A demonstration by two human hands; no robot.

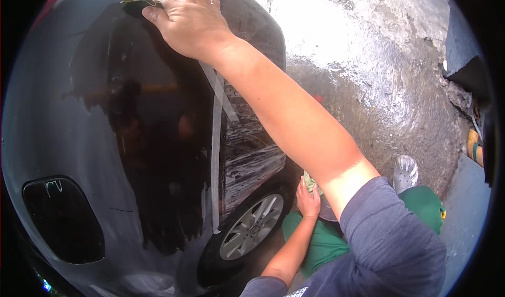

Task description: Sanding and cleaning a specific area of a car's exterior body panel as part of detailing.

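My right hand (187, 16) lies flat, palm down, on the wet top surface of a dark car (79, 113), with the fingers stretched out and nothing held. A small dry leaf or twig (139, 1) sits on the paint just left of its fingers. My left hand (307, 200) is low by my thigh, closed on a pale green cloth (310, 182). It hangs beside the car's flank, just right of the wheel (250, 226) with a silver spoked rim. Soapy white streaks (252, 163) run down the body panel above the wheel.
Wet, shiny concrete ground (379, 76) spreads to the right of the car. My green trousers (321, 242) and a white shoe (406, 172) show below. A dark block (463, 55) and something orange-yellow (473, 144) sit at the right rim. A dark window (63, 218) is at lower left.
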